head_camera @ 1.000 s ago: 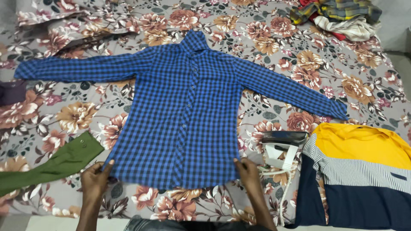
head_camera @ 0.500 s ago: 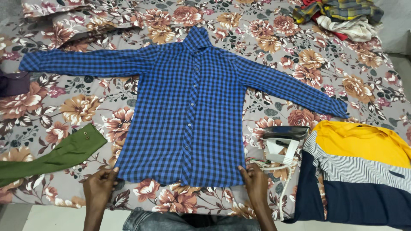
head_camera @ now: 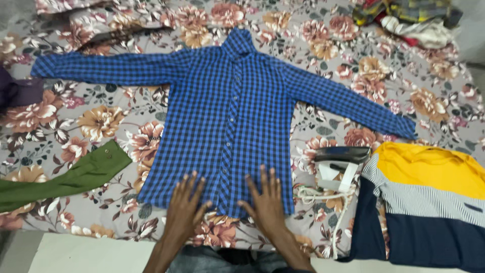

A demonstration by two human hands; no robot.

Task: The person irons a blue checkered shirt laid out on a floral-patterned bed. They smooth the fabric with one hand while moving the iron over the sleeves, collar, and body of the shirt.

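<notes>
A blue and black checked long-sleeved shirt (head_camera: 230,116) lies flat and buttoned on a floral bedsheet (head_camera: 96,121), sleeves spread to both sides. My left hand (head_camera: 184,207) rests palm down, fingers spread, on the shirt's lower hem left of the button line. My right hand (head_camera: 265,199) lies flat beside it, fingers spread, on the hem's right part. Neither hand holds anything.
A white and black clothes iron (head_camera: 336,167) with its cord stands right of the hem. A yellow, striped and navy garment (head_camera: 429,202) lies at the right. A green sleeve (head_camera: 70,179) lies at the left, a dark cloth (head_camera: 17,93) at the far left, piled clothes (head_camera: 409,17) at the top right.
Both hands let go of the shirt's bottom corners and moved inward to lie flat on the middle of the hem. The view shifted slightly.
</notes>
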